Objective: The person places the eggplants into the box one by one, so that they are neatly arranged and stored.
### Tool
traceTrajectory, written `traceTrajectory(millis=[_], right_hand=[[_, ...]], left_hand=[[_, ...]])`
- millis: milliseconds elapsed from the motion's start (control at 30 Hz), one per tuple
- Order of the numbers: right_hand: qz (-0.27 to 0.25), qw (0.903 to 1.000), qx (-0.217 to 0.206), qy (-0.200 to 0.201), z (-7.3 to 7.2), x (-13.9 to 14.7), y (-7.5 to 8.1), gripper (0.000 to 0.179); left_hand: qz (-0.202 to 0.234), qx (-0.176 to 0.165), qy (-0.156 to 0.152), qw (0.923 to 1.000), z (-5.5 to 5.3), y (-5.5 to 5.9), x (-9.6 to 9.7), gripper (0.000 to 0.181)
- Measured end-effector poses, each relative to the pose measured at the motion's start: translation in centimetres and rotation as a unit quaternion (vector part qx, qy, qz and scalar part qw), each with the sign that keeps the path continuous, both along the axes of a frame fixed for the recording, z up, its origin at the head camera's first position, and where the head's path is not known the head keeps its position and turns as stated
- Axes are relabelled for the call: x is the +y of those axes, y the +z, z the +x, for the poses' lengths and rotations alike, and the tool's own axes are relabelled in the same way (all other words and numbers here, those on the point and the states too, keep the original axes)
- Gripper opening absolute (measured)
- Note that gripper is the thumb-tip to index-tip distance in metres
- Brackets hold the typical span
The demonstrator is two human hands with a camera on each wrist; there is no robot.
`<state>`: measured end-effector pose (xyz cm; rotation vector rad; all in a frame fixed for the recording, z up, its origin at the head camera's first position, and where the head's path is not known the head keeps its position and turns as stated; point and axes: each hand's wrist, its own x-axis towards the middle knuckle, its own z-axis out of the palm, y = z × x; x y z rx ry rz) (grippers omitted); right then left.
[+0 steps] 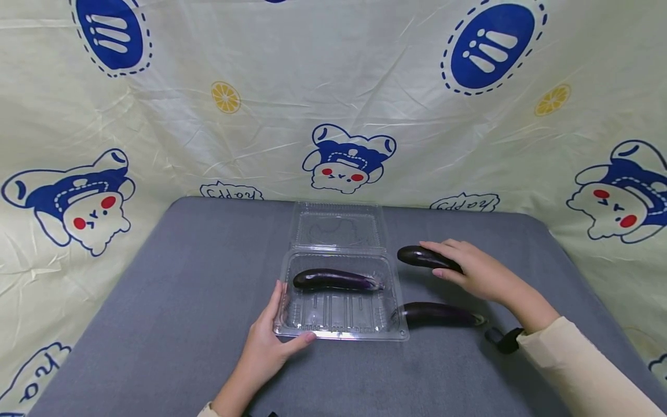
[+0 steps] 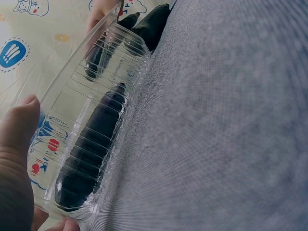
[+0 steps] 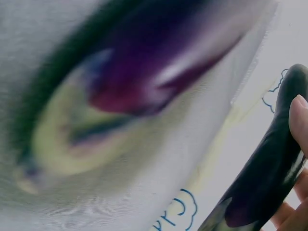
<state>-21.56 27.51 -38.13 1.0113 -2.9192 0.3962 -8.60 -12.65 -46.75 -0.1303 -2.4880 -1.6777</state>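
A clear plastic clamshell box [image 1: 339, 333] lies with its lid [image 1: 339, 226] folded back. One dark purple eggplant [image 1: 336, 280] rests inside, across the tray; the left wrist view shows this eggplant [image 2: 91, 144] through the ribbed wall. My left hand [image 1: 271, 330] grips the box's near left corner, thumb along the front rim and fingers on the left side. Raised right of the box, my right hand [image 1: 469, 266] holds a second eggplant [image 1: 417, 256] between thumb and fingers. A third eggplant [image 1: 443, 314] lies on the table below that hand, its stem end [image 3: 82, 130] large and blurred in the right wrist view.
Grey cloth covers the table [image 1: 198, 301]. Behind it hangs a pale printed curtain [image 1: 260, 145] with cartoon figures, meeting the table's back edge. The third eggplant's left end is near the box's right wall. A black wrist device [image 1: 504, 340] sits below the right wrist.
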Motion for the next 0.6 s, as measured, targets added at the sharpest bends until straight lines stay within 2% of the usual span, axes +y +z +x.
traceTrajectory(millis=[200,600], right_hand=[[0.009,0.9999,-0.005,-0.004,0.2,-1.2,1.0,0.055],[0.009,0.9997,0.003,0.022,0.2,-4.2,2.4,0.054]], left_hand=[[-0.004,-0.003,0.001,1.0000,0.0,0.0,0.0,0.114],[-0.006,-0.002,0.003,1.0000,0.0,0.0,0.0,0.114]])
